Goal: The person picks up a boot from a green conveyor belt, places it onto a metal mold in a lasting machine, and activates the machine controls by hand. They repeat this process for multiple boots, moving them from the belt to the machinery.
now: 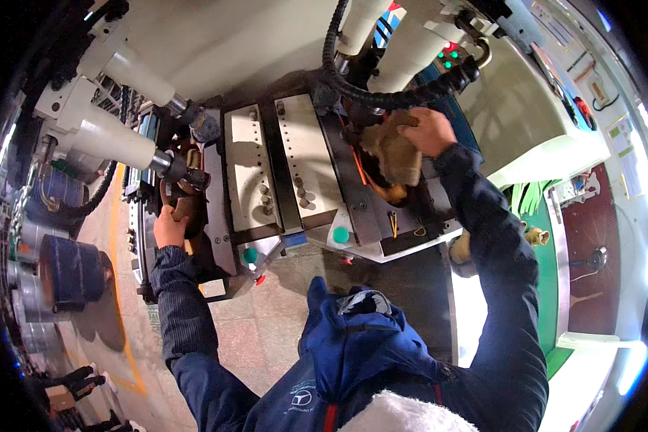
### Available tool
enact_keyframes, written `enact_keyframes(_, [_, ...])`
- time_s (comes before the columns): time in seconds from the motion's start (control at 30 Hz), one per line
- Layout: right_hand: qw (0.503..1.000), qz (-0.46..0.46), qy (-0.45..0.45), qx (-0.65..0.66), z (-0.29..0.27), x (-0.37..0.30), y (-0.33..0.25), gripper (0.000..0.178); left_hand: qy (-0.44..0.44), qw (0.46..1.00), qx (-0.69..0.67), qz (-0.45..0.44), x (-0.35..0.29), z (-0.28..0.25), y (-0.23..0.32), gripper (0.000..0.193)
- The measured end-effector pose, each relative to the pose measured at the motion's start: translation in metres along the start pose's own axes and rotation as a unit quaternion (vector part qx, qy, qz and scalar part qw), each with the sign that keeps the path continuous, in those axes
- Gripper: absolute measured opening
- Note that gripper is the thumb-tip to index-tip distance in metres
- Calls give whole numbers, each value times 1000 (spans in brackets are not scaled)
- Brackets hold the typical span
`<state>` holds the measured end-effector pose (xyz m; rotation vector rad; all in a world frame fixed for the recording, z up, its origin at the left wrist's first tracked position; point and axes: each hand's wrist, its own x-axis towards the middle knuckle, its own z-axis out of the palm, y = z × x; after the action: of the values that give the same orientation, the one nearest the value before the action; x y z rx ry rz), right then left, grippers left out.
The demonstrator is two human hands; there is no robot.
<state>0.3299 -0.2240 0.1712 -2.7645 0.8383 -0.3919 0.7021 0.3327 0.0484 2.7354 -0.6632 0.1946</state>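
Observation:
My right hand [428, 131] is raised to the right station of a large machine, gripping a tan sand-like moulded block [394, 151] at its upper edge. A black ribbed hose [381, 97] curves just above that block. My left hand [168, 227] reaches out to the left station and closes around a small brown block [184, 208] below a grey cylinder with a dark nozzle [173, 164]. Both arms wear dark blue sleeves.
Two cream perforated plates [273, 155] with small pegs sit between the stations. Round green buttons [340, 235] are on the machine's front ledge. A green-topped bench [547, 288] with brass fittings stands at the right. Blue drums [68, 270] stand on the floor at the left.

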Motion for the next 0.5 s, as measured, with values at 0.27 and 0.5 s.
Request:
enact_keyframes(0.27, [970, -63, -146, -183, 127, -21, -17, 51, 5, 1000, 16, -10, 2, 1, 10, 40])
enact_keyframes(0.5, [977, 12, -167, -135, 104, -14, -12, 51, -10, 1000, 8, 3, 6, -7, 22, 39])
